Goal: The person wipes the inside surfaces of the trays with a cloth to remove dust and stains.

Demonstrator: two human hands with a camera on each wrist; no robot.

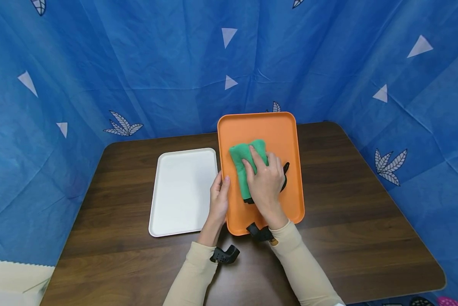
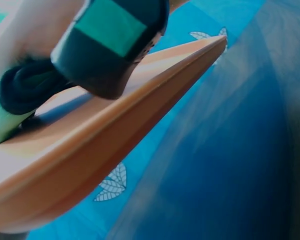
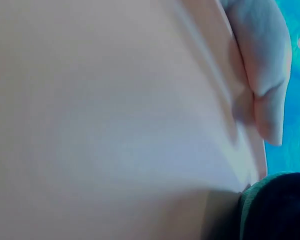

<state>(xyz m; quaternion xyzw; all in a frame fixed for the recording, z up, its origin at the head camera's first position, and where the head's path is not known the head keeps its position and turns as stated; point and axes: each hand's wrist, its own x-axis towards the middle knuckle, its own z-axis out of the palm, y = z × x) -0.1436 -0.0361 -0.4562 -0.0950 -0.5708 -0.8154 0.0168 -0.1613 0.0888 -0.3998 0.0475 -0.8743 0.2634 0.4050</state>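
An orange tray (image 1: 259, 125) is held tilted up off the table, as its raised side (image 2: 105, 135) shows in the left wrist view. My left hand (image 1: 218, 199) grips its left edge, thumb over the rim. On the tray's inner face my right hand (image 1: 266, 180) holds a bunched green cloth (image 1: 238, 159) with dark trim. The index finger and thumb lie over the cloth; the other fingers are partly hidden. In the right wrist view, the left hand (image 3: 262, 65) shows at the tray's edge, and much of the cloth is out of sight.
A white tray (image 1: 184, 191) lies on the brown wooden table (image 1: 359, 221), just left of the orange one. Blue patterned curtain (image 1: 167, 55) hangs behind the table and along both sides. Dark camera straps (image 1: 225, 255) sit at both wrists.
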